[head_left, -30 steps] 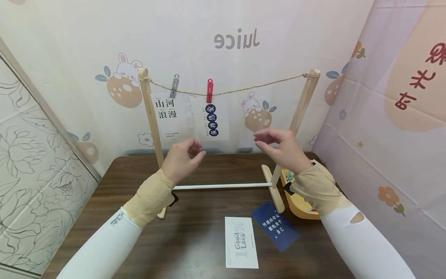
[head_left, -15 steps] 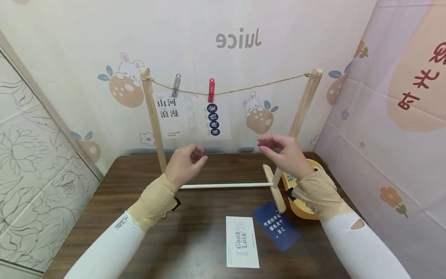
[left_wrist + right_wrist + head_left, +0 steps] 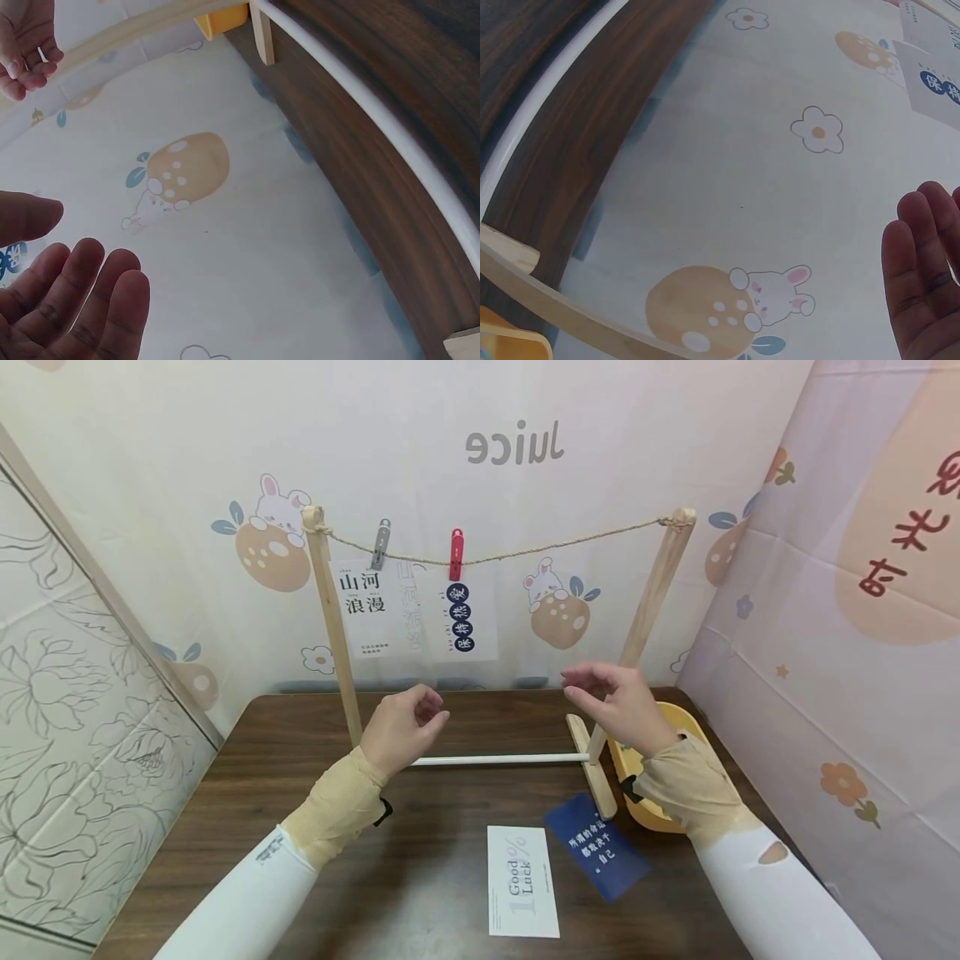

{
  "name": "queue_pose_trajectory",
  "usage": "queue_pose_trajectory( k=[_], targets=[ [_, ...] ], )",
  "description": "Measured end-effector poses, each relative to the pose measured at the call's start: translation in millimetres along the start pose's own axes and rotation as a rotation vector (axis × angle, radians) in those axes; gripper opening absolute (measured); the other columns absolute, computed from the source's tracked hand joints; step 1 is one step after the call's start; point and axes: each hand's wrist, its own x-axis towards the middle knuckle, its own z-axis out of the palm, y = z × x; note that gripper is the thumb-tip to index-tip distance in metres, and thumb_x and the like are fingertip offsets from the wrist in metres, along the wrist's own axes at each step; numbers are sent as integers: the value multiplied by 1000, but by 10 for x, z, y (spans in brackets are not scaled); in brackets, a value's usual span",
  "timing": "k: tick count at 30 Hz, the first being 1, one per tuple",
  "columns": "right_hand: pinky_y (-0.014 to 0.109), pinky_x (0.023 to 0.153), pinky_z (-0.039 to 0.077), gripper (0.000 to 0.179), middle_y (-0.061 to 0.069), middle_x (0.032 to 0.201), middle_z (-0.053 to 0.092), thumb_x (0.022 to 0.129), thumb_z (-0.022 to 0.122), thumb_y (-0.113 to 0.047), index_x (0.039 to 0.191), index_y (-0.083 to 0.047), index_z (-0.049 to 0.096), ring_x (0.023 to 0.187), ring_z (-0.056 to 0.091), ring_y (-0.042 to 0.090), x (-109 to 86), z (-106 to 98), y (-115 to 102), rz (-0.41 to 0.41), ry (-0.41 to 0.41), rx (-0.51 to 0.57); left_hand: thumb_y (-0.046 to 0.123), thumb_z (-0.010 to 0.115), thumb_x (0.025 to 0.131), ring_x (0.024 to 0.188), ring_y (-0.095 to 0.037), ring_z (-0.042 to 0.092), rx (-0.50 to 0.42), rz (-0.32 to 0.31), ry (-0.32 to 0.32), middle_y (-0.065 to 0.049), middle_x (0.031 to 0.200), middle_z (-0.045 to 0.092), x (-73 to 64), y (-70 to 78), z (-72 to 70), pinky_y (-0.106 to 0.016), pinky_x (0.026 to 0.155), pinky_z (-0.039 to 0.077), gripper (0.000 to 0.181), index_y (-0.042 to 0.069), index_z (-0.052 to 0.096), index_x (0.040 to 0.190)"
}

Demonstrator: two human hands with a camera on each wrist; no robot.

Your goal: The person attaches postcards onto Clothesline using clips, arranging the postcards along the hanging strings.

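- Left hand [image 3: 401,727]: grip released, thumb and fingers loosely curled with a gap between them; in the head view it stands in front of the left part of the white rod [image 3: 502,760]
- Right hand [image 3: 618,706]: grip likewise released, fingers bent and thumb apart; in the head view it overlaps the right post [image 3: 652,593]
- Rope [image 3: 570,542]: sags between the left post [image 3: 330,635] and the right post, knotted near both tops
- Grey clip [image 3: 381,545]: on the rope, left of centre, above a white card with black characters [image 3: 363,627]
- Red clip [image 3: 457,556]: to its right, at the top of a white card with blue circles [image 3: 480,618]; both cards hang from the rope above the hands
- "Good Luck" card [image 3: 522,881]: flat on the brown surface [image 3: 420,860], toward the near edge
- Blue card [image 3: 597,847]: flat, slanted, just right of it, near the right foot [image 3: 600,793]
- Yellow basket [image 3: 651,818]: beyond that foot, partly hidden by the right wrist
- Patterned cloth [image 3: 600,443]: behind the rack
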Motion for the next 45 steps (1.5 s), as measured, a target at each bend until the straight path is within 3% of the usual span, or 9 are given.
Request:
queue_pose_trajectory(
  k=[5,19,34,39,45],
  targets=[
    [17,80,56,20,21,113,81,102,74,-5,121,2,77,89,70,-3,-27,14,61,16,11,10,16,79,98,85,-23,77,21,-23,-6,-10,95,80,-26,-19,40,-43,80,64,14,4,75,106],
    [15,82,56,21,20,115,80,104,74,-8,123,0,76,93,70,-2,-125,39,240,81,-18,19,11,79,97,83,-20,76,-3,-3,-18,-9,91,79,-106,-122,199,-40,78,62,11,4,74,103],
    [14,81,56,20,19,115,80,103,74,-10,122,-1,76,93,70,2,-232,-30,373,98,-19,-8,14,80,98,81,-15,71,8,-32,-100,-5,90,77,-189,-130,334,-38,79,61,13,5,74,105],
    [15,81,55,20,18,114,81,103,75,-11,121,-2,77,93,70,6,-267,-74,426,110,-24,-31,16,80,97,83,-19,73,22,-33,-120,-4,89,77,-220,-158,413,-39,78,60,13,7,74,103],
    [21,70,57,21,20,113,80,104,75,-11,121,0,78,88,68,6,-300,-142,487,141,-46,-29,16,80,97,85,-23,74,33,-24,-140,-4,89,76,-244,-177,498,-37,77,59,13,6,73,102]
  ],
)
